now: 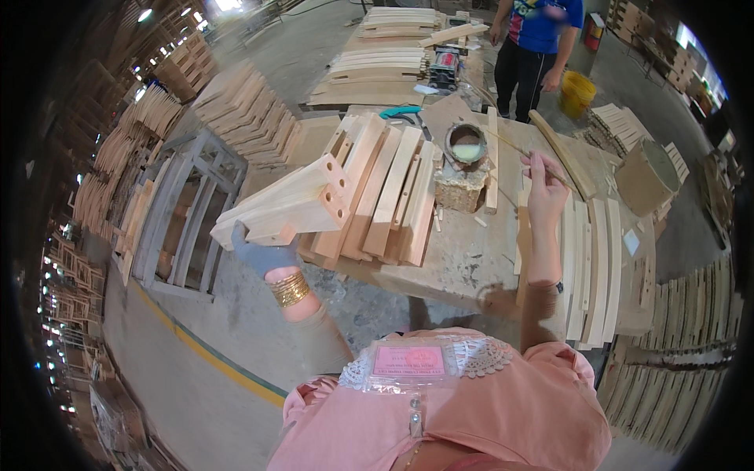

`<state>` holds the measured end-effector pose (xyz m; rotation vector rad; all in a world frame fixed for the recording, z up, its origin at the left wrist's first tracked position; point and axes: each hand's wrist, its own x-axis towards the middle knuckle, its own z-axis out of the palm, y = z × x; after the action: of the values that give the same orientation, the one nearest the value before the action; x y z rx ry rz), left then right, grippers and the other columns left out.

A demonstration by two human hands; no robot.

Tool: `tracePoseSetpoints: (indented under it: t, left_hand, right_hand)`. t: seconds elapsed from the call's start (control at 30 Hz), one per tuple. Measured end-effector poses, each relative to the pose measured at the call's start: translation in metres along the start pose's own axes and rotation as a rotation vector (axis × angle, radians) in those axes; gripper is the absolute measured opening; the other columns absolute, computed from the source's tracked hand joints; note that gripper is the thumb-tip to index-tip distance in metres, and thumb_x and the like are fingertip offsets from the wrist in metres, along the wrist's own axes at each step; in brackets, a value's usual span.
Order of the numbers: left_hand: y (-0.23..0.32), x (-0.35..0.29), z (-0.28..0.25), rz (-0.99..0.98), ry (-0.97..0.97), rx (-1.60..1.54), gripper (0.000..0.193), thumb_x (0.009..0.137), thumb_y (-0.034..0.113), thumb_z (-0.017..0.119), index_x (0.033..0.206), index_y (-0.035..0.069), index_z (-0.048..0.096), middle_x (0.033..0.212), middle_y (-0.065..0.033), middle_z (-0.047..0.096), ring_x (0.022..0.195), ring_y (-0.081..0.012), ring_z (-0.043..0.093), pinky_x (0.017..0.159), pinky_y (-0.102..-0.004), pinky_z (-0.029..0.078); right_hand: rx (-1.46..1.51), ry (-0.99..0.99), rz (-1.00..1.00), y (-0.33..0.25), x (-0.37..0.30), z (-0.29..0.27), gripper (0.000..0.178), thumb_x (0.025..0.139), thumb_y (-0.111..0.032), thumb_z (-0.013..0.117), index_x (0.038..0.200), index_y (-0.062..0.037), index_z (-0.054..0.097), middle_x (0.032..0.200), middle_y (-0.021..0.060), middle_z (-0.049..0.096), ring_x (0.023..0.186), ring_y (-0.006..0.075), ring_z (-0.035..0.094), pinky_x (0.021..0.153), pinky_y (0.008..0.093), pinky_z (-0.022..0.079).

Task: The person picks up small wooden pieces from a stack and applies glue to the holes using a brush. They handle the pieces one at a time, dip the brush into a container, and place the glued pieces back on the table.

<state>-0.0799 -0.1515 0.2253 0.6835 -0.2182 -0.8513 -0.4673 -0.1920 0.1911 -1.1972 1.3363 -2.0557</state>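
My left hand (265, 250), in a grey glove, is closed on the near end of a pale wooden piece (294, 206) at the left of the table. Several round drilled holes show at its far, wide end. It lies tilted over a stack of wooden bars (385, 208). My right hand (546, 184), bare, pinches a thin stick (510, 143) whose tip points left toward a round pot (466, 144). Whitish liquid shows inside the pot, which stands on a crusted block (459, 190). The stick's tip is too small to make out clearly.
Curved wooden slats (601, 271) lie at the table's right, near a brown bucket-like container (648, 177). Teal-handled pliers (400, 112) lie at the back. A person in a blue shirt (542, 27) stands beyond, beside a yellow bucket (578, 94). A grey frame (188, 212) stands left.
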Motion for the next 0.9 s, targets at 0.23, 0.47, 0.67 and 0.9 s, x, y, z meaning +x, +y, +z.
tracePoseSetpoints:
  t: [0.23,0.47,0.67,0.9]
  left_hand:
    - [0.037,0.016,-0.039,0.166,0.069,-0.073,0.055,0.077,0.038,0.051,0.121,0.005,0.047,0.122,-0.0135,0.05,0.112,-0.0328,0.047,0.089,-0.0506,0.04]
    - [0.064,0.019,-0.062,0.317,0.241,-0.076,0.051,0.076,0.036,0.053,0.117,0.006,0.049,0.119,-0.0132,0.052,0.105,-0.0324,0.052,0.081,-0.0459,0.044]
    - [0.071,0.027,-0.072,0.384,0.329,-0.098,0.049,0.075,0.036,0.053,0.114,0.006,0.052,0.114,-0.0125,0.054,0.102,-0.0325,0.054,0.078,-0.0459,0.045]
    - [0.075,0.033,-0.086,0.414,0.325,-0.039,0.047,0.075,0.037,0.052,0.112,0.007,0.052,0.113,-0.0127,0.054,0.101,-0.0327,0.055,0.076,-0.0471,0.046]
  right_hand:
    - [-0.088,-0.025,-0.01,0.018,-0.005,0.0,0.016,0.089,-0.013,0.055,0.096,-0.0004,0.062,0.083,0.0051,0.064,0.079,0.01,0.058,0.069,0.0229,0.045]
    - [-0.129,-0.058,-0.024,0.018,-0.014,0.01,0.016,0.089,-0.012,0.055,0.1,-0.0006,0.06,0.087,0.0058,0.063,0.081,0.0109,0.058,0.072,0.0229,0.045]
    - [-0.141,-0.075,0.0,0.025,-0.017,0.016,0.017,0.089,-0.011,0.056,0.101,-0.0001,0.06,0.087,0.0067,0.063,0.082,0.0106,0.058,0.072,0.0227,0.045]
    - [-0.157,-0.093,0.011,0.028,-0.017,0.02,0.019,0.089,-0.014,0.056,0.103,-0.0001,0.06,0.089,0.0066,0.064,0.082,0.0099,0.058,0.072,0.0227,0.046]
